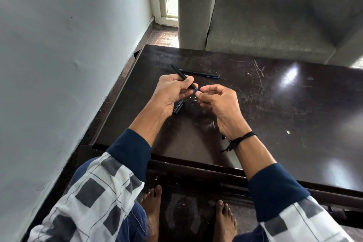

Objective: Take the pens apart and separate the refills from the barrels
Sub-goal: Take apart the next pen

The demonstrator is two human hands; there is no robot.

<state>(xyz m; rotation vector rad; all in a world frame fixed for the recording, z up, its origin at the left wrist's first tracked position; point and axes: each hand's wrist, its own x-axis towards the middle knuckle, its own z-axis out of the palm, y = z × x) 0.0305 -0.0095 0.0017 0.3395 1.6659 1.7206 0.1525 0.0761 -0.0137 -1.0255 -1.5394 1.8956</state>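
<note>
My left hand (173, 89) grips a black pen barrel (178, 71) above the dark table (275, 104), its far end pointing up and to the left. My right hand (216, 100) pinches the barrel's near tip, where a short blue section (196, 89) shows between the two hands. A second pen (200, 73), black with a blue end, lies flat on the table just beyond my hands. A black pen cap (178, 107) rests on the table under my left wrist. A small dark piece (224, 137) peeks out beside my right wrist.
A grey sofa (265, 25) stands right behind the table's far edge. A white wall (59, 65) runs close along the left side. The table's near edge (196, 161) is above my bare feet.
</note>
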